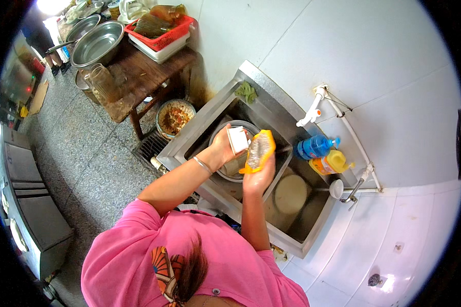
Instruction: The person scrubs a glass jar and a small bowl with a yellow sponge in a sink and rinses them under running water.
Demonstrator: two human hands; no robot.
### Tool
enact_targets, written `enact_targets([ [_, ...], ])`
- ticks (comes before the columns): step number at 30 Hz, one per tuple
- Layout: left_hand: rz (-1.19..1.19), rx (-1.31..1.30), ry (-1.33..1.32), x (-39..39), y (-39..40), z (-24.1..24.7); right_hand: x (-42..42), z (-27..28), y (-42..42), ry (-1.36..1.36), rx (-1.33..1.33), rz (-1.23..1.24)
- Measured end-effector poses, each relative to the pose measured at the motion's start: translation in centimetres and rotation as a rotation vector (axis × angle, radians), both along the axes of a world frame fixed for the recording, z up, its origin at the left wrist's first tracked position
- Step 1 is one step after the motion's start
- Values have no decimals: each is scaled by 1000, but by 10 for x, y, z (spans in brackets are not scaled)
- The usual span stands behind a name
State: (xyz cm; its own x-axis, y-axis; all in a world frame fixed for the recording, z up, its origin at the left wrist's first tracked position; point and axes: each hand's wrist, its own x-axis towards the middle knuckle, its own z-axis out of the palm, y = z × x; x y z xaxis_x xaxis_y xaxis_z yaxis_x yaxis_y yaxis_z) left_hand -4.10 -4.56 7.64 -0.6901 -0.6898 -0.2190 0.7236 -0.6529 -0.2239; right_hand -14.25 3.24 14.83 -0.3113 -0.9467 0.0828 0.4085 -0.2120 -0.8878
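Observation:
My left hand [219,149], with a bracelet at the wrist, grips a small white squarish container [238,139] above the sink. In my right hand [258,180] is a yellow-edged scrubbing sponge [260,147] with a silvery mesh face, close beside the container. Below both hands, a round basin [230,170] sits in the left compartment of the stainless steel sink [215,195]; my hands partly hide it. A pale round item [291,193] lies in the right compartment.
A blue pump bottle [311,147] and a yellow jug [332,163] stand behind the sink, near a white tap [310,116]. A green cloth [246,92] lies on its rim. Left are a scrap-filled bucket [175,118] and a wooden table [150,73] with metal bowls. Someone's legs [53,57] show far off.

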Motion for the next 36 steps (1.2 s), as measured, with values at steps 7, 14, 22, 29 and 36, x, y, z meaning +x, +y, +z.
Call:
enact_targets([
  [7,95,-4,-410,-24,22,31,3,-21,-12,501,60,-226],
  [14,5,-424,-300,5,30,54,-37,-11,-29,-99,419,-37],
  [22,416,-1276,-1579,-6,41,71,-23,-4,-26,-142,292,49],
  [29,146,-9,-732,-27,33,40,27,-10,6,925,-238,-273],
  [36,1,-236,-840,-4,40,33,-12,-7,-4,612,-48,108],
])
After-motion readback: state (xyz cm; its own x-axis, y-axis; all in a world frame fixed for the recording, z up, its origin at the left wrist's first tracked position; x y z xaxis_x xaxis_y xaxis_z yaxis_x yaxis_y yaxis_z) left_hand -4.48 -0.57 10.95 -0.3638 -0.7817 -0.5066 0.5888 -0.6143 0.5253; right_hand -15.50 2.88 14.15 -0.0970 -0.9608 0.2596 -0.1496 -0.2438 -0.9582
